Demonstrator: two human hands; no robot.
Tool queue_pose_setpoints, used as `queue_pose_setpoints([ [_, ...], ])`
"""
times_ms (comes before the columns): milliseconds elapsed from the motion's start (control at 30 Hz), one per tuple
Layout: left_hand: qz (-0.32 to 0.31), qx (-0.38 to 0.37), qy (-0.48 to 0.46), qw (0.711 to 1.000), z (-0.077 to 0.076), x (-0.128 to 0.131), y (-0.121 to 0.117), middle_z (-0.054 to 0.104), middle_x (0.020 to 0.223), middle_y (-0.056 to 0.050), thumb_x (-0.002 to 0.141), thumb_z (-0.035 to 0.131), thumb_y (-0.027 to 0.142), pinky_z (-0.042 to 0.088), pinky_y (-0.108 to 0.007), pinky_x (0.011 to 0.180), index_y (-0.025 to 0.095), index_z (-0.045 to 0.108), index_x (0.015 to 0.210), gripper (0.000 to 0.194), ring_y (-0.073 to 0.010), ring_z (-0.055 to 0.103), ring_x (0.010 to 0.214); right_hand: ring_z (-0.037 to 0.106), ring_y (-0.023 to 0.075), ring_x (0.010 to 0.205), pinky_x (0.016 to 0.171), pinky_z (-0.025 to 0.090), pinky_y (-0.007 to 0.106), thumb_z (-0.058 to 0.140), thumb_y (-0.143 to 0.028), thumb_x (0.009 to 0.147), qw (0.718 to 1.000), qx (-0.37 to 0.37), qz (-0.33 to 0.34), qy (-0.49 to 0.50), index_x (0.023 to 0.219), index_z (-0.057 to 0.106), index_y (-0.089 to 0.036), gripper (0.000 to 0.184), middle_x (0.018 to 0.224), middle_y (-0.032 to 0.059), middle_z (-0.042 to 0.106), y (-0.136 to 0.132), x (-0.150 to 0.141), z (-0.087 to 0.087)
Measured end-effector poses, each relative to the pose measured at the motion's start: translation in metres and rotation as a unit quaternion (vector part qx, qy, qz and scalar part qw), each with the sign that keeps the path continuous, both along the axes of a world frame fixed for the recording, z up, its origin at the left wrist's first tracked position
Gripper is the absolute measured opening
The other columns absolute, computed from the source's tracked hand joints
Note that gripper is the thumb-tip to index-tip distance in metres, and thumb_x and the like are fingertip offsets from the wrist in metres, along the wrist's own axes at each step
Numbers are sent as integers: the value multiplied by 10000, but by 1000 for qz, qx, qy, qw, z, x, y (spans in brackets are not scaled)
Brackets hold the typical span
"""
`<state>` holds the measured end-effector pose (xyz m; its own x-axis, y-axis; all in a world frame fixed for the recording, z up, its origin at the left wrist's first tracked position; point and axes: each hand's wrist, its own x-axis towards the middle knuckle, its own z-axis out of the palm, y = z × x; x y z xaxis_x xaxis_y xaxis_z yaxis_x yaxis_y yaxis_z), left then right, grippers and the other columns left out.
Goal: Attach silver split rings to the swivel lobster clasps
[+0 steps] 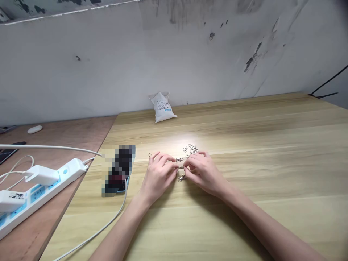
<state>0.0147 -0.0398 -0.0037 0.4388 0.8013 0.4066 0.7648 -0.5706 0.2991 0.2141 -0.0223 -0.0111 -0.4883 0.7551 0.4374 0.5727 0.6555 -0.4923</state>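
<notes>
My left hand (159,174) and my right hand (203,172) meet over the middle of a pale wood-grain tabletop (244,145). Their fingertips close on a small silver metal clasp (181,167), which is mostly hidden by them. Another swivel clasp (178,159) lies just above my fingers, and a third (181,178) lies just below them. A loose heap of silver rings and clasps (191,148) sits beyond my right fingers. One split ring (150,154) lies alone to the left of my left hand.
A white sachet (163,107) leans against the grey stained wall (108,61) at the table's far edge. To the left, a phone (119,170), partly pixelated, lies with a white cable (108,221). A white power strip (43,192) with plugs rests on a lower brown board (54,134).
</notes>
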Motion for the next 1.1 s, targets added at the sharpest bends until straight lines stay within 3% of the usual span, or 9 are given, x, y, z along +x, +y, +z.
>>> queue_pose_setpoints([
  [200, 2, -19, -31, 999, 2, -5, 0, 666, 1084, -39, 887, 602, 230, 341, -474, 1042, 248, 672, 1019, 150, -209, 589, 1052, 554, 136, 689, 862, 374, 356, 514, -173, 914, 996, -43, 20, 82, 823, 589, -204, 122, 722, -17, 612, -1, 1, 5],
  [400, -2, -23, -48, 999, 3, -5, 0, 687, 1053, -20, 894, 587, 217, 307, -474, 1083, 247, 680, 936, 106, -188, 618, 1027, 584, 160, 770, 846, 403, 359, 536, -191, 922, 989, -89, 7, 118, 815, 608, -210, 130, 765, -2, 651, 0, 1, 4],
  [733, 0, 30, -27, 999, 6, -5, 1, 695, 987, -14, 895, 581, 193, 319, -488, 1073, 268, 712, 925, 154, -192, 626, 1000, 574, 160, 752, 824, 418, 358, 536, -206, 919, 988, -96, 3, 122, 815, 624, -208, 137, 732, -4, 639, 0, 0, 4],
  [1100, 11, 23, -31, 999, 8, -5, -1, 687, 998, -12, 878, 598, 202, 320, -483, 1073, 272, 711, 873, 133, -197, 622, 996, 571, 152, 722, 814, 421, 351, 534, -208, 920, 989, -87, 8, 118, 806, 616, -208, 140, 715, -10, 629, -3, -1, 6],
])
